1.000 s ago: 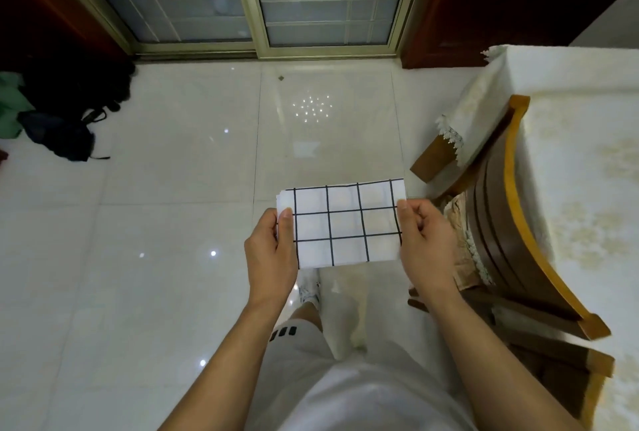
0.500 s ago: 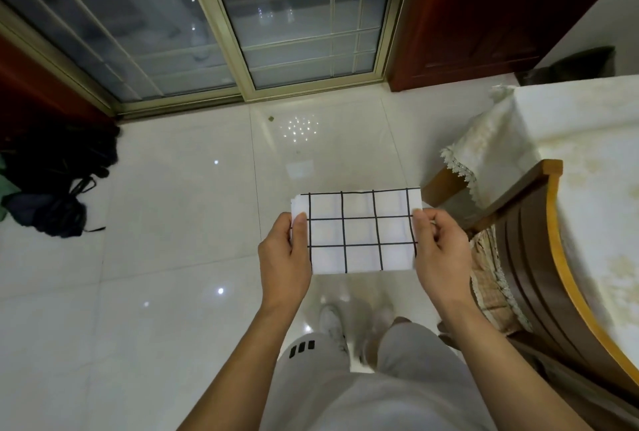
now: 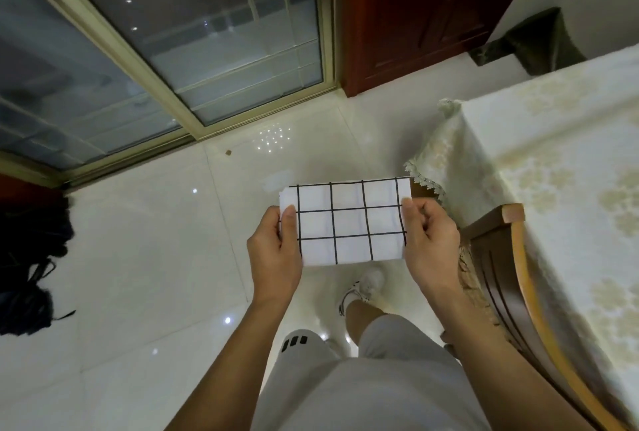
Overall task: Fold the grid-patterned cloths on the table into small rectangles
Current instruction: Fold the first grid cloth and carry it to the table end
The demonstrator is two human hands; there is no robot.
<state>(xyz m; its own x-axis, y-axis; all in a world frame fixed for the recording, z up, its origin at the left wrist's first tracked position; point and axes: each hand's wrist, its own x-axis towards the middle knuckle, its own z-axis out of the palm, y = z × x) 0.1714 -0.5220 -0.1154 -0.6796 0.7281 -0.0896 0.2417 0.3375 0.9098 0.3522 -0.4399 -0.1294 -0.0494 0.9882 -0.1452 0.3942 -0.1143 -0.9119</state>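
A white cloth with a black grid (image 3: 347, 221) is folded into a small flat rectangle and held in the air above the floor, in front of me. My left hand (image 3: 275, 250) pinches its left edge with the thumb on top. My right hand (image 3: 428, 242) pinches its right edge the same way. The table (image 3: 560, 167), covered with a cream lace-trimmed cloth, stands to the right of the held cloth. No other grid cloth shows on it.
A wooden chair (image 3: 508, 278) stands tucked against the table at right. A glass sliding door (image 3: 173, 50) and a dark red door (image 3: 415, 15) lie ahead. Dark bags (image 3: 31, 257) sit on the white tiled floor at left. My legs and a shoe (image 3: 363, 287) are below.
The view has swung up and to the right, bringing more of the table and doors into sight. Both hands keep the same pinch on the folded cloth, carried slightly rightward toward the table.
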